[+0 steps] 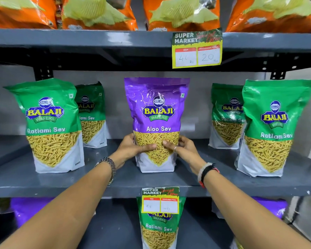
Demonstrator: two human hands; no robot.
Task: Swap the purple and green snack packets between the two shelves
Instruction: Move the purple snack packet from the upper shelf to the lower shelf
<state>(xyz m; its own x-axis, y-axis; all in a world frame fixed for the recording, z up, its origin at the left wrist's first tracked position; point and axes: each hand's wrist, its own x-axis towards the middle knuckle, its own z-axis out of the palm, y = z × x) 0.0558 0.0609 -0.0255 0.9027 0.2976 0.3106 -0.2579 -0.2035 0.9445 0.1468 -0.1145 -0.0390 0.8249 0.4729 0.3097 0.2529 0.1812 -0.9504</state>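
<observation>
Both hands [156, 147] around purple packet [156, 112]

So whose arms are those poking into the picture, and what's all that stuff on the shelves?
Those arms belong to a person wearing a camera on their head, so you see what they see, looking forward and down. There is no robot here, and only this one picture.

The left hand and the right hand both grip the purple Aloo Sev packet, which stands upright on the middle shelf. Around it stand four green Ratlami Sev packets, two on each side, such as the near left one and the near right one.

On the shelf below stands another green Ratlami Sev packet, with purple packets beside it. Orange snack bags sit on the top shelf. Yellow price tags hang from the shelf edges.
</observation>
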